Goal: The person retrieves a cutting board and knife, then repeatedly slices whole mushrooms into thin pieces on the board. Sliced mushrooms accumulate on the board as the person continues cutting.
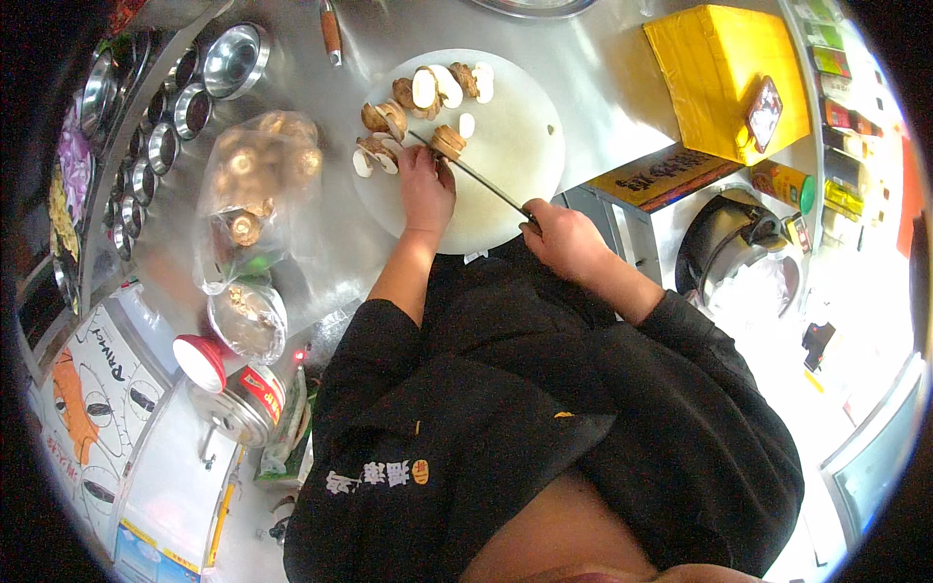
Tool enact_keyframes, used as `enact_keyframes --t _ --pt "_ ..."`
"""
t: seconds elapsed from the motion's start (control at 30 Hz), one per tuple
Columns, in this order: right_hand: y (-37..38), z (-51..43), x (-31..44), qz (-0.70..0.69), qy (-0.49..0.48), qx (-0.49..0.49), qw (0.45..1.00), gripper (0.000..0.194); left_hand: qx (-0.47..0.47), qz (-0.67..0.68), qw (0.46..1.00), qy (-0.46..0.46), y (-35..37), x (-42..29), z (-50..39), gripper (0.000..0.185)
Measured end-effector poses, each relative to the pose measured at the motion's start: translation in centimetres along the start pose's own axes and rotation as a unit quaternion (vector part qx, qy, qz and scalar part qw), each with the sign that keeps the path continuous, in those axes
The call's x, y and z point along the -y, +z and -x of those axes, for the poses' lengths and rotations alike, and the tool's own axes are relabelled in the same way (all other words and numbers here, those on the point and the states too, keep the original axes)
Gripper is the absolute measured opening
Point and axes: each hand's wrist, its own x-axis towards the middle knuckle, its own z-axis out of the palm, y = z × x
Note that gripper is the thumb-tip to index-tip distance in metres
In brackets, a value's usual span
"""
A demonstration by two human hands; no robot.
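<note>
My right hand (570, 239) is closed round the handle of a kitchen knife (490, 183). Its narrow blade slants up and left across a round, pale cutting board (514, 149). Close by the blade, the fingers of my left hand (428, 191) are bent down onto the board; whether they pinch a piece is hidden. A brown-capped mushroom piece (448, 140) lies against the far side of the blade. Cut mushrooms (383, 119) with white insides are spread over the board's left and upper parts, and one small white slice (466, 124) lies apart.
Whole mushrooms fill a clear plastic bag (251, 182) left of the board. Round metal containers (193, 111) stand beyond it. A wooden-handled tool (331, 33) lies at the top of the steel worktop (321, 95). At right are a yellow-wrapped box (718, 80) and a lined black bin (729, 248).
</note>
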Motion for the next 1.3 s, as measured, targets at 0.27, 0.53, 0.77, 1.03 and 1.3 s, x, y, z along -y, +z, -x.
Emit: enact_keyframes --t 0.27,0.53,0.77,1.03,1.3 --pt "0.7 -0.2 -0.2 0.020 0.019 0.015 1.000 0.025 0.017 -0.007 1.000 0.011 0.2 0.6 0.0 0.027" --pt "2.7 -3.5 -0.9 0.009 -0.004 -0.023 1.000 0.025 0.035 -0.020 0.999 0.006 -0.1 0.8 0.3 0.027" --pt "0.5 -0.2 0.4 0.005 -0.007 -0.004 1.000 0.027 0.000 0.007 1.000 -0.007 0.3 0.6 0.3 0.022" --pt "1.1 0.8 0.2 0.021 0.009 0.006 1.000 0.027 0.008 0.008 1.000 0.010 0.1 0.8 0.2 0.020" --pt "2.7 -3.0 -0.6 0.021 0.002 -0.012 1.000 0.024 0.007 -0.005 1.000 0.015 0.0 0.6 0.2 0.020"
